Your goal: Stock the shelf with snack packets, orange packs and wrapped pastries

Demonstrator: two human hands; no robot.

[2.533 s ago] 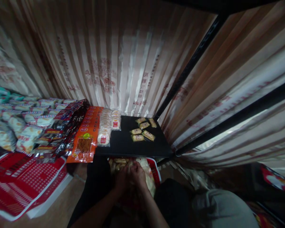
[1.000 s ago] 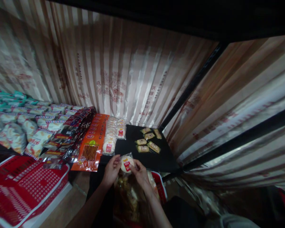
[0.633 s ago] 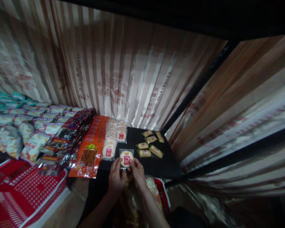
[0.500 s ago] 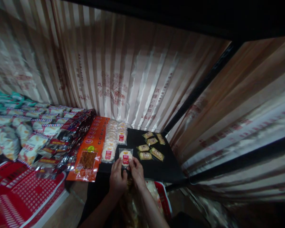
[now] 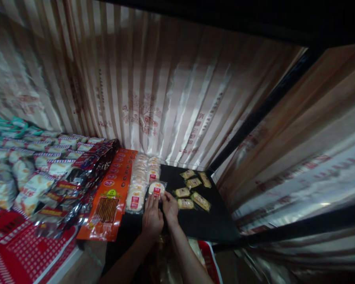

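Observation:
A small clear packet with a round white rice cracker (image 5: 156, 188) and a red label is between my two hands. My left hand (image 5: 152, 219) is closed on its lower left edge, with the thumb low and the fingers together. My right hand (image 5: 169, 208) pinches the lower right edge between thumb and fingers. Just left of it, more rice cracker packets (image 5: 135, 197) lie in a row on the black shelf (image 5: 201, 223). A second, shorter row of cracker packets (image 5: 154, 167) lies directly beyond the held one.
Several small yellow wrapped cakes (image 5: 193, 182) lie to the right. Orange snack-stick packs (image 5: 106, 209), dark shiny packets (image 5: 90, 161) and white snack bags (image 5: 35, 187) fill the left. A red carton (image 5: 26, 248) stands lower left. A black post (image 5: 254, 110) slants up at the right.
Both hands have moved forward with the cracker packet, up against the shorter row. The view has shifted slightly.

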